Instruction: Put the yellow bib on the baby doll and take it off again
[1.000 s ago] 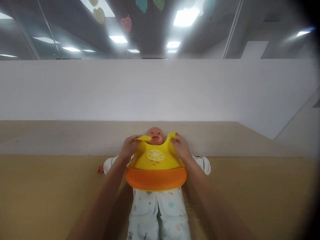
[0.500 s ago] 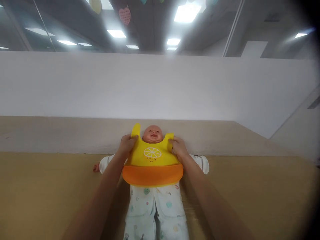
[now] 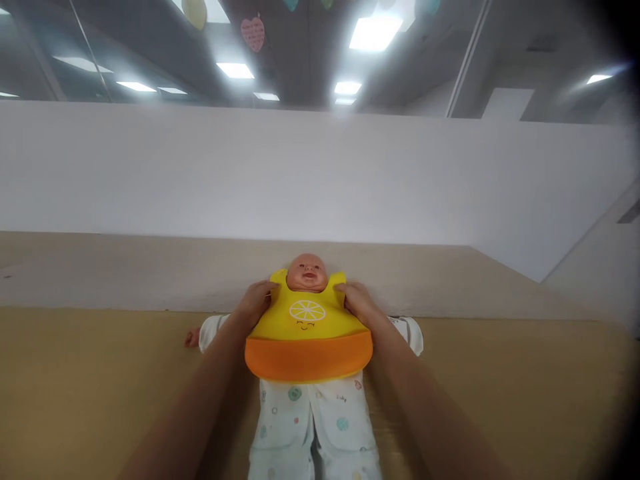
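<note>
A baby doll (image 3: pixel 307 272) lies on its back, face up, in white printed clothes (image 3: pixel 335 427), its arms stretched out sideways. Over its chest lies a yellow bib (image 3: pixel 307 327) with a lemon-slice print and an orange catch pocket (image 3: pixel 309 358). The bib's neck opening sits under the doll's chin, and its two straps run up beside the head. My left hand (image 3: pixel 257 300) is closed on the left strap near the doll's shoulder. On the other side, my right hand (image 3: pixel 356 298) grips the right strap. Some fingers of both hands are hidden behind the bib.
The doll rests on a tan surface (image 3: pixel 100 387) with a paler strip (image 3: pixel 125 270) along its back. A white wall (image 3: pixel 250 173) rises behind, with glass above it. A pink paper heart (image 3: pixel 253 34) hangs there.
The strap tops have come down, now bending back beside the doll's neck instead of standing up. Both hands still hold them, and the bib lies closer to the chin.
</note>
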Available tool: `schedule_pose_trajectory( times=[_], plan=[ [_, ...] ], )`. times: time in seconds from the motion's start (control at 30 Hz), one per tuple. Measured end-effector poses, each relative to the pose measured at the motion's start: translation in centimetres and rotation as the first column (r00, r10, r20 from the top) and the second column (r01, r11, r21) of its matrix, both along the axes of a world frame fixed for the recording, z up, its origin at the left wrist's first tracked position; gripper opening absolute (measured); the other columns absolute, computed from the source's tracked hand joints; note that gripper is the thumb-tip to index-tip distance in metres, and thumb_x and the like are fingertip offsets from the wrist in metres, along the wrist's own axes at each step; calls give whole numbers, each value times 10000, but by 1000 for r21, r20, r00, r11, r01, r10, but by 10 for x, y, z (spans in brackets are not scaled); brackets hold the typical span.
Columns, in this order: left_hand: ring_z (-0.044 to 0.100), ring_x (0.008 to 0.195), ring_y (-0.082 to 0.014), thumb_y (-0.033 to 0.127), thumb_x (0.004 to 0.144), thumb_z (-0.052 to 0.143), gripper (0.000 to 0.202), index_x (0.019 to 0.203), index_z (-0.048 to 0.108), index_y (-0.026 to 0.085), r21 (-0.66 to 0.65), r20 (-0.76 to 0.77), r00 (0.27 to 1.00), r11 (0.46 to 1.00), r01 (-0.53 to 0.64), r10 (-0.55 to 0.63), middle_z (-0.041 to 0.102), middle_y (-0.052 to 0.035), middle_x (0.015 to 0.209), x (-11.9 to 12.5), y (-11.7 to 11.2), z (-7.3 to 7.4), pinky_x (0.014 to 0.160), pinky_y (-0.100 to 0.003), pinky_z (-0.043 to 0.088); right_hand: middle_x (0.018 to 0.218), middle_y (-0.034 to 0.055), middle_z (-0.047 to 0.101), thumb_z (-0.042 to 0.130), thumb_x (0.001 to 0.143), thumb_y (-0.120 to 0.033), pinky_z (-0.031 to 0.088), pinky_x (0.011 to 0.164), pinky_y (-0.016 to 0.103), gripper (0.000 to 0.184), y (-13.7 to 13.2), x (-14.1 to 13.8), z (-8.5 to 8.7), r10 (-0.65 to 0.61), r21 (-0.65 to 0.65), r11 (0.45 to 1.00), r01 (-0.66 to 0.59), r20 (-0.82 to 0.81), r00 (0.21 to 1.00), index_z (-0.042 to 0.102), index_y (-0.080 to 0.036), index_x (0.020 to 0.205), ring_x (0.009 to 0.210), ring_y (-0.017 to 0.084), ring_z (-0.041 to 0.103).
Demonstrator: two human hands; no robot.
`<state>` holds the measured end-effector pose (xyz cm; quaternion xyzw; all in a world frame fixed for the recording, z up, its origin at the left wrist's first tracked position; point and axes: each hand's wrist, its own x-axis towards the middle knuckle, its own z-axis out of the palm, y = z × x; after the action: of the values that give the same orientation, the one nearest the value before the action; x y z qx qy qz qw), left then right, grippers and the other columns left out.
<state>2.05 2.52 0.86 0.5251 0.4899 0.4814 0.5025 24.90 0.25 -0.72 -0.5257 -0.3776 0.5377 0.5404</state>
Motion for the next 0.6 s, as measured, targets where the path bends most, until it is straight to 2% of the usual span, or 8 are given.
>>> schedule_pose_trajectory(
  times=[0.1, 0.2, 0.3, 0.37, 0.5, 0.6],
  plan=[
    [574, 567, -180, 329, 599, 651, 168, 651, 598, 178, -115, 82, 993, 988, 99, -90, 612, -20, 569, 3, 9, 3, 541, -291, 444, 538, -21, 534, 592, 618, -267, 325, 420, 218, 146, 8, 0, 4, 58, -12, 998, -60, -86, 995, 536, -169, 712, 464, 114, 475],
    [617, 610, -227, 371, 614, 654, 205, 687, 624, 182, -195, 139, 977, 963, 187, -161, 653, -54, 610, 4, 20, 2, 597, -336, 479, 543, -19, 548, 608, 620, -271, 357, 441, 219, 156, 20, 0, 4, 109, -37, 993, -116, -169, 980, 540, -173, 721, 471, 118, 486],
    [656, 674, -282, 411, 625, 669, 266, 740, 651, 172, -320, 300, 923, 885, 337, -243, 695, -95, 688, 3, 29, -3, 671, -391, 504, 546, -2, 562, 558, 656, -287, 413, 490, 239, 121, 31, -3, 0, 155, -52, 984, -169, -210, 965, 527, -179, 703, 486, 133, 508],
    [662, 669, -273, 403, 652, 663, 264, 778, 665, 172, -356, 416, 876, 843, 403, -243, 702, -88, 695, 1, 33, -7, 680, -381, 507, 563, 2, 576, 531, 686, -298, 449, 543, 251, 115, 35, -5, -3, 184, -50, 977, -205, -268, 946, 528, -186, 712, 513, 139, 529],
    [644, 598, -218, 336, 697, 642, 181, 783, 675, 180, -315, 478, 857, 873, 373, -194, 693, -50, 654, 1, 34, -11, 633, -323, 494, 617, -1, 614, 531, 722, -324, 487, 623, 273, 147, 37, -8, -6, 217, -45, 965, -257, -406, 888, 560, -191, 778, 564, 155, 568],
    [644, 606, -191, 284, 727, 635, 120, 741, 676, 172, -258, 533, 831, 906, 336, -157, 697, -42, 656, 2, 32, -9, 639, -290, 493, 682, 4, 648, 537, 734, -331, 502, 673, 287, 174, 37, -8, -4, 196, -21, 972, -232, -464, 864, 577, -192, 831, 632, 170, 607]
  ],
)
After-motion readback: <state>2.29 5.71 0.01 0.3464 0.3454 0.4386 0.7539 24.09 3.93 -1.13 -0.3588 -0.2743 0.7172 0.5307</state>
